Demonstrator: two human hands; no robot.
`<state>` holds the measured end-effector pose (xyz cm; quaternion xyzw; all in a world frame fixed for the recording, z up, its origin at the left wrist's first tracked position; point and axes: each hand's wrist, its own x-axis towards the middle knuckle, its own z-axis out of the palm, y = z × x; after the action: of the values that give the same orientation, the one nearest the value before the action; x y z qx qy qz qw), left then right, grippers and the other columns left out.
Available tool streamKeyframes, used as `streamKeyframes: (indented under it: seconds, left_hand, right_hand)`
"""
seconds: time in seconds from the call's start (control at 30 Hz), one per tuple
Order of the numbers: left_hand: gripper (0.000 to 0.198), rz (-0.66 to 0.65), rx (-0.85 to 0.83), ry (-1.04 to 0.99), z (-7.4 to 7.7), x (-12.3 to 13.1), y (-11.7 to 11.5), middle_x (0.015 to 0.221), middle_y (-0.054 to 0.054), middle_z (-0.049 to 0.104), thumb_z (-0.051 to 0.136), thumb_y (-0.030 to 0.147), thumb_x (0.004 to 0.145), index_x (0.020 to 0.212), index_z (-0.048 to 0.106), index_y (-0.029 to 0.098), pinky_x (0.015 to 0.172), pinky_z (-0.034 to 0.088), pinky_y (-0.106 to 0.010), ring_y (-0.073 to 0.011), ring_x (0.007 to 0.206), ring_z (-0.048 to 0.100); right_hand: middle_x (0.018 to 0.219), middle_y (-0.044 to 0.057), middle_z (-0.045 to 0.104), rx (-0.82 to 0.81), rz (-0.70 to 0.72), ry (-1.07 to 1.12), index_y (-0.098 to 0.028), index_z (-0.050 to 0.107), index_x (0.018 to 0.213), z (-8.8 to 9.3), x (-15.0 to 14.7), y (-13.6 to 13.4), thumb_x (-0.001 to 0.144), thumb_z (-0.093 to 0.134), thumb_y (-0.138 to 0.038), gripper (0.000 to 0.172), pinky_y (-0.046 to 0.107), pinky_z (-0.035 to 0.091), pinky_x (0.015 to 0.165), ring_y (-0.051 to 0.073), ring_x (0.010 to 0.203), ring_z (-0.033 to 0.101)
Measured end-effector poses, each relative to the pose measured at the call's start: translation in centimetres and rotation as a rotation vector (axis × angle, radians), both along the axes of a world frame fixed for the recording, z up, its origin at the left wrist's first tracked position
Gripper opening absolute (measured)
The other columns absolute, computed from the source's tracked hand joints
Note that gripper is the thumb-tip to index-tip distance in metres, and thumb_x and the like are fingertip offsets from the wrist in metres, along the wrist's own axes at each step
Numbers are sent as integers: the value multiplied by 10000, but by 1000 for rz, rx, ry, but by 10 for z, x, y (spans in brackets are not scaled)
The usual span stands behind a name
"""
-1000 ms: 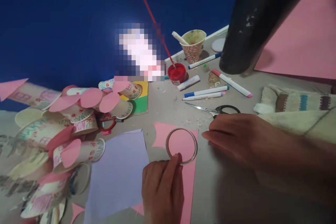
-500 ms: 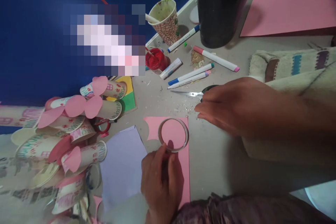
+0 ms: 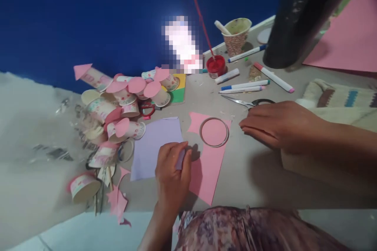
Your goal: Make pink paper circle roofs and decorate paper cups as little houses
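Observation:
My left hand (image 3: 173, 168) hovers by the lilac paper (image 3: 147, 147), thumb and index finger apart, holding nothing. To its right a thin ring (image 3: 226, 140) lies flat on a pink paper sheet (image 3: 210, 168) with a curved cut-out at its top left edge. My right hand (image 3: 273, 125) is closed at the scissors (image 3: 240, 102), fingers pressed together. The hand hides part of the scissors' handles, while the blades and one black loop show. Whether anything is pinched in those fingers is hidden.
Decorated paper cups (image 3: 101, 110) with pink pieces crowd the left. Markers (image 3: 247, 85), a red paint pot (image 3: 216, 66) and a patterned cup (image 3: 235, 43) stand or lie behind. A dark cylinder (image 3: 287, 35), a pink sheet (image 3: 347, 35) and a woven cloth (image 3: 344, 94) occupy the right.
My left hand has let go of the ring and drawn back left, leaving it on the pink paper. My right hand has shifted slightly at the scissors. The view has swung left and widened.

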<state>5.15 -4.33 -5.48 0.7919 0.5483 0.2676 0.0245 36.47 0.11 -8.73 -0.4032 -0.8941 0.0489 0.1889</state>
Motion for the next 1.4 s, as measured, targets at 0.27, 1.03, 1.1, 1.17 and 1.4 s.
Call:
streamKeyframes:
  seconds: [0.27,1.03,1.1,1.17,1.4]
  left_hand:
    - [120,-68,-53,-126,-13,-6,-31,837,-46,684,598,120,956,912,688,187,742,515,-338,-189,832,633]
    - [119,-436,-22,38,15,-1,19,945,-73,699,603,75,930,928,685,161,821,554,-412,-245,958,648]
    - [122,-466,2,52,16,8,29,955,-78,699,594,74,936,933,677,163,797,555,-411,-242,938,644]
    - [116,-480,11,68,15,15,37,975,-83,699,595,78,937,944,671,165,774,556,-409,-241,924,640]
    - [216,-471,-17,115,6,19,53,1167,-115,691,687,171,912,1122,639,194,856,574,-455,-289,1078,642]
  right_hand:
    - [922,73,776,-2,-4,79,-225,748,1013,2,1,1,1027,537,-261,215,316,499,724,205,825,715]
    - [907,86,757,37,-303,108,-168,715,914,79,-12,24,1017,533,-297,245,309,466,718,178,761,661]
    - [901,78,771,9,-414,99,-166,736,913,80,6,25,999,545,-311,255,295,451,686,179,750,669]
    - [856,49,779,-17,-508,70,-189,754,903,78,21,26,981,544,-342,271,287,436,653,182,719,669]
    - [942,25,794,-206,-751,-336,-272,757,958,73,34,31,978,457,-412,332,298,328,591,229,793,690]
